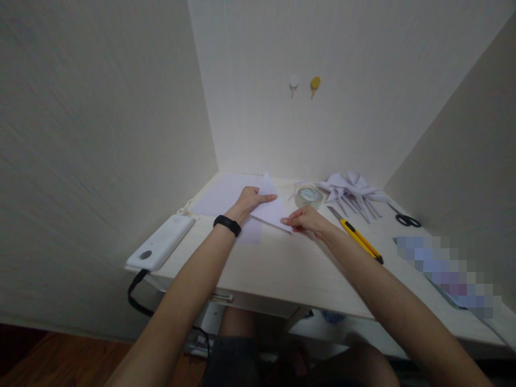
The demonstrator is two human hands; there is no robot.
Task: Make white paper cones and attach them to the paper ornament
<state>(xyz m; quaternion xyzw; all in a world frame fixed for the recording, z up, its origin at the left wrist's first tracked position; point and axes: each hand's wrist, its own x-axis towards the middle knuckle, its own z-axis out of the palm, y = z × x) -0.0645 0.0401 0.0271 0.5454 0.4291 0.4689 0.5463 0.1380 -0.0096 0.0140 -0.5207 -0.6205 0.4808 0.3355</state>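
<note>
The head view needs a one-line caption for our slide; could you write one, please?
Both hands, left and right, press a folded white paper on the desk beside tape and a knife.

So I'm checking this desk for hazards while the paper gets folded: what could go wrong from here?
The yellow utility knife lies just beside the right hand, so a sideways sweep might meet its blade end. The folded paper is pinned only by the left hand and a fingertip grip, so it may slip. The white device overhangs the desk edge.
</note>
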